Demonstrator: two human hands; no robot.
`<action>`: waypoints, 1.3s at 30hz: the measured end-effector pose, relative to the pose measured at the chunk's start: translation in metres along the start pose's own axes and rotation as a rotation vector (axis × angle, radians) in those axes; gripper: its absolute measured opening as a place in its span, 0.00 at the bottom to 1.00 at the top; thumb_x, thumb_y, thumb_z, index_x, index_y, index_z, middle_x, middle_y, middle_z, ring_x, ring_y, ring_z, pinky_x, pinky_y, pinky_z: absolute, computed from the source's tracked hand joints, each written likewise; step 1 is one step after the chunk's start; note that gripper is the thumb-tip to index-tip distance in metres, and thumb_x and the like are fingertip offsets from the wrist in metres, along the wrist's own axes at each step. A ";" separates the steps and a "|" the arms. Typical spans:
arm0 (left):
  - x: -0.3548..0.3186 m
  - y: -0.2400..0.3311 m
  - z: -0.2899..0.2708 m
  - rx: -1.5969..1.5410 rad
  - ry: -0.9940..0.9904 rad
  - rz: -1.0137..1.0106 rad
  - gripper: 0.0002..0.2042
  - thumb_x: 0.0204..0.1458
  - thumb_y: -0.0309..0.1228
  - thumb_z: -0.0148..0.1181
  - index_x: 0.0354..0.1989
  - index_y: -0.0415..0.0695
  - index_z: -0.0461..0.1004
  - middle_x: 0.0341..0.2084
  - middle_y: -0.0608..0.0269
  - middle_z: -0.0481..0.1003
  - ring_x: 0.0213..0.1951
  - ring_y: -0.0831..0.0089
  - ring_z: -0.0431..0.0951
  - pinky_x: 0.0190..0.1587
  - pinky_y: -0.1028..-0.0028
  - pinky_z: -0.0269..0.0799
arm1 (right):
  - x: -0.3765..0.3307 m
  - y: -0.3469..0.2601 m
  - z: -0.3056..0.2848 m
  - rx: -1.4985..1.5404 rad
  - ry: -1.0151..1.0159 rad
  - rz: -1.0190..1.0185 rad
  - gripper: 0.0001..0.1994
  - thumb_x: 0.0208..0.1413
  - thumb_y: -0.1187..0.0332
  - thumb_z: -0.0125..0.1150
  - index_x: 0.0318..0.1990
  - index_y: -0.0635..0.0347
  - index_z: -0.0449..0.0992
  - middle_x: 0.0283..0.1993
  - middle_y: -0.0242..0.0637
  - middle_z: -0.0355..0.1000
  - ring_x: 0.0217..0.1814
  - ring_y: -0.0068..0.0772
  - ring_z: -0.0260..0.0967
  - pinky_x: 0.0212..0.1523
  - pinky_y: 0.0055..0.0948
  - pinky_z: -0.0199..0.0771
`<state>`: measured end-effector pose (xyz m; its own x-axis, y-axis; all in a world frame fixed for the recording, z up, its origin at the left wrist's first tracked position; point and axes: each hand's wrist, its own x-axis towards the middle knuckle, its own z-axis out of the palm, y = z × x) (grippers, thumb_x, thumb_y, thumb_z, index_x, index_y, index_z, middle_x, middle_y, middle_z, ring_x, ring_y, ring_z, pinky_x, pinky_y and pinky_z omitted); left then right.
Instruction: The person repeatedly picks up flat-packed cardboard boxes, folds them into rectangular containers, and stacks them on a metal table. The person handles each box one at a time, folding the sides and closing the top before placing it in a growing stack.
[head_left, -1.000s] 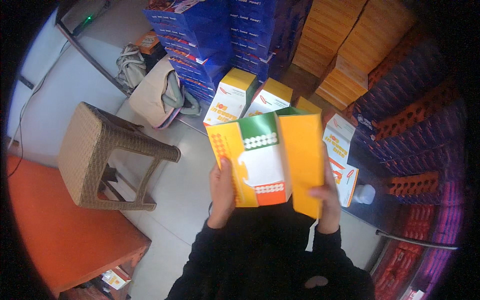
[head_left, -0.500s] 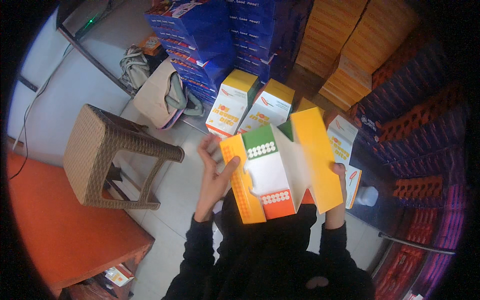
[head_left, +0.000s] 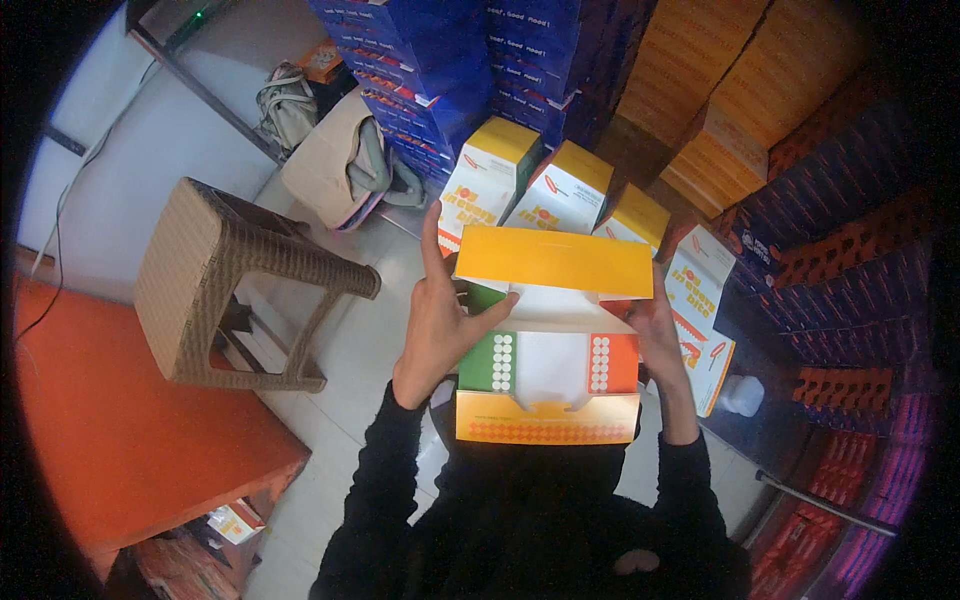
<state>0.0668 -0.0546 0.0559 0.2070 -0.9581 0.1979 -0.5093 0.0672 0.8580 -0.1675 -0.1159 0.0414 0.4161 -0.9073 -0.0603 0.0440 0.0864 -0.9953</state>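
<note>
- Flat carton blank (head_left: 548, 345), orange, green and white: we hold it in the air above the floor (head_left: 360, 340), long axis left to right.
- Left hand (head_left: 440, 320): fingers spread, thumb pinching the blank's left edge.
- Right hand (head_left: 660, 335): gripping the right edge, mostly hidden behind it.

We see a pale floor (head_left: 360, 350) bearing a wicker stool (head_left: 230, 285), upright cartons (head_left: 490, 190) and stacked boxes (head_left: 440, 60).
</note>
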 end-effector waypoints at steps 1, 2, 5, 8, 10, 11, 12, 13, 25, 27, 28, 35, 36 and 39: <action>-0.003 0.001 0.001 -0.003 -0.002 -0.018 0.51 0.44 0.27 0.66 0.67 0.46 0.28 0.44 0.44 0.75 0.40 0.59 0.80 0.40 0.68 0.78 | -0.001 -0.001 0.003 -0.215 0.021 -0.187 0.35 0.46 0.75 0.65 0.62 0.61 0.54 0.56 0.43 0.64 0.57 0.33 0.66 0.52 0.28 0.71; -0.005 0.002 0.003 -0.005 -0.002 -0.001 0.51 0.44 0.27 0.66 0.67 0.46 0.28 0.44 0.44 0.75 0.39 0.59 0.80 0.40 0.68 0.78 | -0.003 -0.001 0.005 -0.257 0.067 -0.145 0.36 0.45 0.74 0.66 0.63 0.61 0.54 0.54 0.44 0.66 0.55 0.33 0.67 0.51 0.27 0.71; -0.010 0.003 0.002 -0.054 -0.058 -0.142 0.46 0.45 0.23 0.58 0.67 0.46 0.30 0.47 0.42 0.72 0.43 0.59 0.79 0.41 0.67 0.78 | -0.003 -0.006 0.002 -0.477 0.150 0.046 0.38 0.44 0.73 0.64 0.64 0.61 0.53 0.49 0.47 0.70 0.48 0.34 0.72 0.48 0.26 0.72; -0.012 -0.004 -0.005 -0.215 -0.058 -0.061 0.38 0.48 0.22 0.49 0.67 0.45 0.36 0.45 0.38 0.72 0.38 0.47 0.78 0.43 0.63 0.74 | -0.004 -0.012 -0.010 -0.547 0.111 0.074 0.36 0.46 0.76 0.56 0.66 0.59 0.52 0.50 0.50 0.70 0.44 0.38 0.74 0.47 0.29 0.72; -0.014 -0.012 -0.011 -0.078 -0.118 0.051 0.34 0.48 0.20 0.44 0.66 0.45 0.43 0.46 0.37 0.71 0.39 0.45 0.77 0.46 0.62 0.71 | -0.004 -0.011 -0.014 -0.433 0.068 -0.056 0.35 0.47 0.78 0.49 0.67 0.57 0.51 0.54 0.52 0.69 0.45 0.41 0.74 0.48 0.33 0.71; -0.015 -0.015 -0.013 -0.010 -0.149 0.107 0.32 0.48 0.19 0.41 0.66 0.46 0.46 0.46 0.37 0.70 0.39 0.44 0.77 0.48 0.61 0.70 | -0.007 -0.012 -0.017 -0.448 0.068 -0.032 0.35 0.46 0.80 0.40 0.67 0.56 0.53 0.57 0.53 0.67 0.51 0.43 0.72 0.54 0.35 0.67; -0.017 -0.017 -0.012 -0.035 -0.156 0.081 0.31 0.49 0.19 0.41 0.65 0.46 0.48 0.46 0.38 0.70 0.40 0.43 0.76 0.50 0.61 0.68 | -0.008 -0.010 -0.016 -0.485 0.075 -0.042 0.35 0.44 0.81 0.39 0.67 0.57 0.53 0.58 0.51 0.65 0.55 0.40 0.67 0.57 0.32 0.62; -0.019 -0.019 -0.011 -0.060 -0.162 0.056 0.29 0.50 0.19 0.40 0.65 0.46 0.50 0.47 0.38 0.70 0.41 0.43 0.76 0.51 0.61 0.67 | -0.011 -0.008 -0.016 -0.494 0.078 -0.060 0.36 0.42 0.83 0.38 0.66 0.59 0.54 0.59 0.49 0.63 0.59 0.36 0.63 0.60 0.30 0.57; -0.027 -0.040 -0.014 -0.178 -0.211 0.030 0.15 0.56 0.18 0.44 0.50 0.40 0.72 0.44 0.50 0.76 0.48 0.57 0.76 0.53 0.69 0.67 | -0.026 0.021 -0.049 -0.259 -0.072 -0.011 0.25 0.54 0.79 0.52 0.61 0.62 0.62 0.64 0.40 0.61 0.68 0.33 0.53 0.67 0.31 0.49; -0.025 -0.048 -0.015 -0.206 -0.231 0.081 0.15 0.53 0.15 0.44 0.46 0.38 0.74 0.43 0.50 0.77 0.47 0.59 0.77 0.53 0.69 0.68 | -0.027 0.031 -0.061 -0.194 -0.087 0.063 0.24 0.53 0.80 0.51 0.60 0.62 0.64 0.64 0.39 0.62 0.69 0.33 0.53 0.67 0.31 0.49; -0.025 -0.051 -0.015 -0.223 -0.251 0.091 0.16 0.52 0.14 0.44 0.45 0.38 0.75 0.42 0.50 0.77 0.47 0.60 0.77 0.52 0.69 0.68 | -0.027 0.035 -0.066 -0.168 -0.085 0.102 0.23 0.53 0.81 0.51 0.59 0.63 0.66 0.63 0.39 0.63 0.68 0.33 0.54 0.67 0.31 0.50; -0.023 -0.059 -0.018 -0.301 -0.338 0.044 0.16 0.51 0.14 0.43 0.45 0.37 0.75 0.42 0.49 0.77 0.48 0.62 0.76 0.54 0.69 0.67 | -0.027 0.037 -0.075 -0.262 -0.153 0.107 0.21 0.54 0.81 0.49 0.57 0.65 0.68 0.60 0.39 0.67 0.67 0.34 0.56 0.66 0.31 0.52; -0.022 -0.058 -0.019 -0.291 -0.335 0.045 0.17 0.53 0.15 0.43 0.48 0.38 0.74 0.45 0.50 0.75 0.51 0.62 0.74 0.55 0.69 0.66 | -0.027 0.034 -0.072 -0.275 -0.136 0.097 0.22 0.54 0.80 0.50 0.58 0.64 0.67 0.61 0.40 0.65 0.68 0.34 0.55 0.67 0.31 0.51; -0.020 -0.053 -0.019 -0.305 -0.314 0.019 0.19 0.57 0.20 0.44 0.58 0.42 0.65 0.55 0.51 0.68 0.57 0.61 0.69 0.58 0.68 0.63 | -0.029 0.026 -0.061 -0.290 -0.091 0.035 0.24 0.54 0.80 0.51 0.60 0.64 0.64 0.64 0.41 0.60 0.70 0.35 0.51 0.68 0.32 0.47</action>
<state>0.1055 -0.0336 0.0156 -0.0883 -0.9909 0.1012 -0.2305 0.1192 0.9657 -0.2338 -0.1122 0.0122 0.4930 -0.8642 -0.1009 -0.2274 -0.0160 -0.9737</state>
